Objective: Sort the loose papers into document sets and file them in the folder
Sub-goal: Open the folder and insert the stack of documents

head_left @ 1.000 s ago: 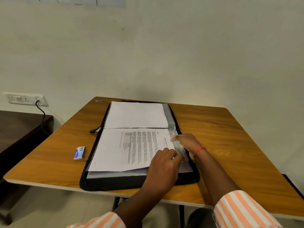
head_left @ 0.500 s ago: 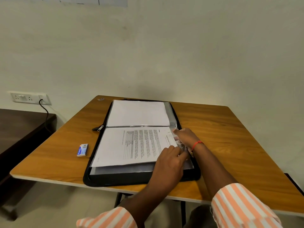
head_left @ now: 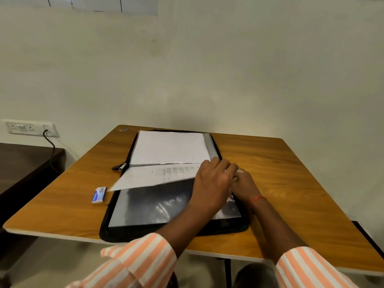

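Note:
A black zip folder [head_left: 116, 231] lies open on the wooden table [head_left: 291, 183]. Its far half holds a blank white sheet [head_left: 168, 147] in a sleeve. Over the near half, a printed paper [head_left: 153, 176] is tilted up off a shiny clear sleeve [head_left: 158, 204]. My left hand [head_left: 214, 183] grips the paper's right edge. My right hand [head_left: 244, 182], with a red thread on its wrist, rests at the folder's right side, partly hidden behind the left hand. Whether it pinches the sleeve is hidden.
A small blue and white box [head_left: 99, 195] lies on the table left of the folder. The zip pull [head_left: 120, 166] sticks out at the folder's left. A dark side table [head_left: 25, 163] stands left, below a wall socket [head_left: 31, 128] with a black cable.
The printed paper lay flat on the near sleeve; now my left hand has lifted its near edge and shifted it towards the spine, exposing the clear sleeve. The camera has moved closer.

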